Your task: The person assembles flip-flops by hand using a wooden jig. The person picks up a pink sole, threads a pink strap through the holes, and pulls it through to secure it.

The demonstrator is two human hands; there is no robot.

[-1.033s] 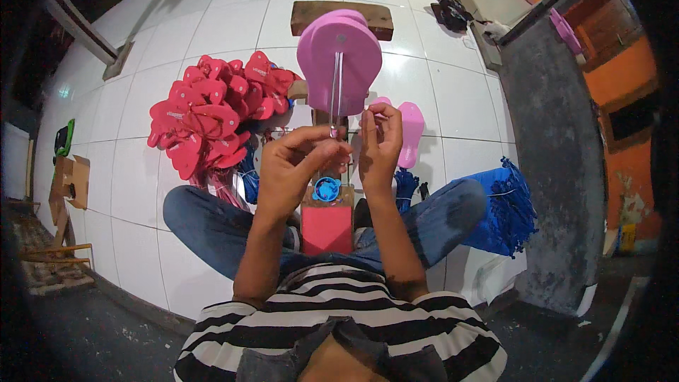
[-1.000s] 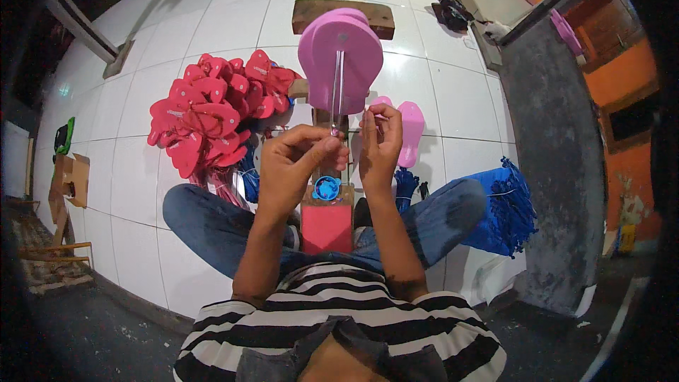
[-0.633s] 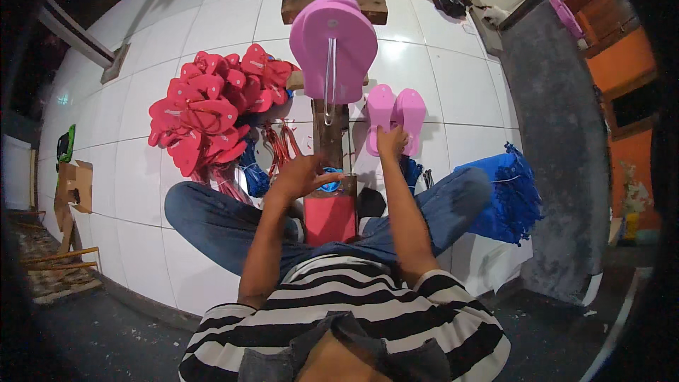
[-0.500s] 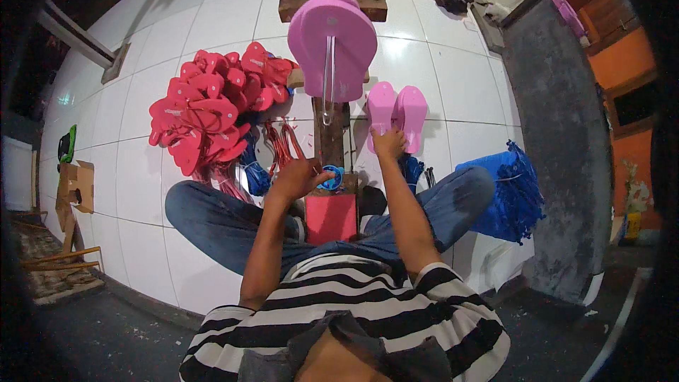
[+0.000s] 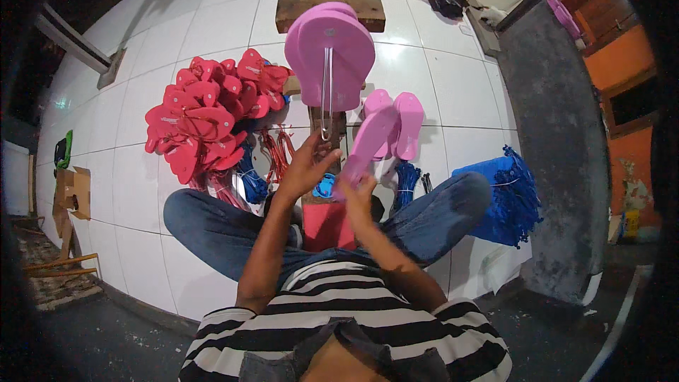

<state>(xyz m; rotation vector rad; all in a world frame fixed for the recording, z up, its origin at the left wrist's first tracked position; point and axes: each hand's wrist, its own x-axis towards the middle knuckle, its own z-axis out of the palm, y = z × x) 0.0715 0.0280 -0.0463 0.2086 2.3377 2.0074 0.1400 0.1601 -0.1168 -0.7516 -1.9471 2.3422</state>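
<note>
My right hand [image 5: 361, 201] grips the heel end of a pink flip-flop sole [image 5: 373, 131], which tilts up over the wooden beam. Beside the lower tip of a thin metal prong [image 5: 327, 92], my left hand [image 5: 310, 163] has its thumb and fingers apart; whether it touches the prong I cannot tell. Several pink soles [image 5: 336, 56] hang stacked at the prong's top. To the right, more pink soles [image 5: 408, 127] lie on the floor, partly behind the held one. Below my left hand is a small round blue object [image 5: 324, 185], partly hidden.
At the left sits a pile of red flip-flops [image 5: 201, 110]. Red straps [image 5: 276, 148] and blue straps [image 5: 252, 177] lie below it. A large bundle of blue straps [image 5: 506, 198] rests by my right knee. Wooden blocks [image 5: 329, 13] support the far end; a red pad [image 5: 329, 226] is between my legs.
My right hand has lifted a pink sole from the floor at the right and brought it in toward the beam. My left hand has moved up to the prong's lower tip, its fingers spreading.
</note>
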